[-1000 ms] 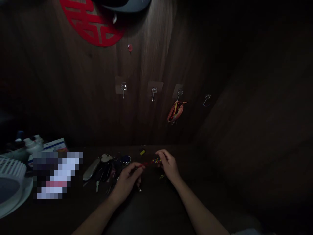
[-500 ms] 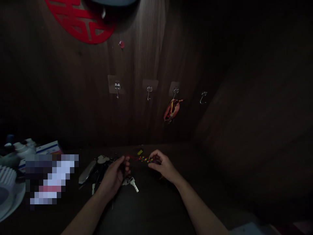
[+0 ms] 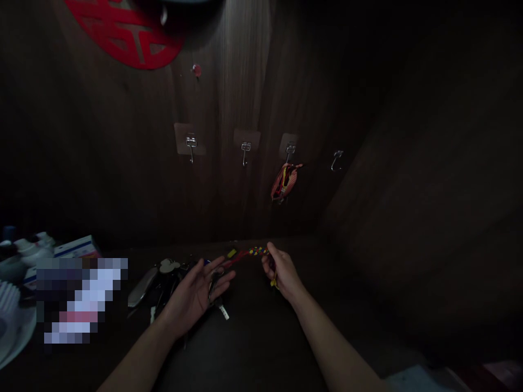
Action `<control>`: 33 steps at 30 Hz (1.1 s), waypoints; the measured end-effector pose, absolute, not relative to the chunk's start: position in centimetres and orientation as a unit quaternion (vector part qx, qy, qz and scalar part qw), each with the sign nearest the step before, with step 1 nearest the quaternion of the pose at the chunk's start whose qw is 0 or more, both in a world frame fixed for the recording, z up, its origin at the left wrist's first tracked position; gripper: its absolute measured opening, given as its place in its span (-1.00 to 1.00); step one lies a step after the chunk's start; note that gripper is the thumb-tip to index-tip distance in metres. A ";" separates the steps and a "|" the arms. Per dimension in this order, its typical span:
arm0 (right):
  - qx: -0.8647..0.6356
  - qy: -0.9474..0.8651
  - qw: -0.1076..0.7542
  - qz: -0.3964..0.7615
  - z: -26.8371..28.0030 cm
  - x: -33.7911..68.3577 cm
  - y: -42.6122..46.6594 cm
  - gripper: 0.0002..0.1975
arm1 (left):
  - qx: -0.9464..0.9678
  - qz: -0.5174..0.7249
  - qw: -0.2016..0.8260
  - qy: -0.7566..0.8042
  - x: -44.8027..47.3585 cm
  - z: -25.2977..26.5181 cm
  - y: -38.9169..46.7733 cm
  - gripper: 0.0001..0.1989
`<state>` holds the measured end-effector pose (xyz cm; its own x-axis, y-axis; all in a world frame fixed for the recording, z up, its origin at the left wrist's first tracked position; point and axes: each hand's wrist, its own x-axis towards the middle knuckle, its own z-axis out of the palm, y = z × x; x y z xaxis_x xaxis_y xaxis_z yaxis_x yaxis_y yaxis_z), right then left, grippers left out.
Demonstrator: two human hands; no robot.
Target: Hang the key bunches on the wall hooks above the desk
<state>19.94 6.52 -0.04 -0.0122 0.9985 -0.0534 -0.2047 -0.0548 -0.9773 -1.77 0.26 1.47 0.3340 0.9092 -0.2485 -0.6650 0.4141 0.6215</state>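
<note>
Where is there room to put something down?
The dark tabletop looks bare between the left forearm and right forearm, and between that and the side panel, though it's too dark to be sure. It's crowded beside the left hand, where keys lie, and farther left, with bottles and a box.

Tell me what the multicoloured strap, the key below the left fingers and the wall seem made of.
Strap: perhaps woven cord or tiny beads; bright speckles show, but its finish is too small to tell.
Key: probably metal, given its pale, silvery look.
Wall: wood or wood-look laminate, with dark vertical grain and a faint sheen where light falls.
</note>
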 end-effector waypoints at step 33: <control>-0.443 -0.375 0.521 0.626 -0.2 20.2 6.9 -0.51 | 0.248 0.503 0.718 0.413 -1.1 0.5 0.3 -0.69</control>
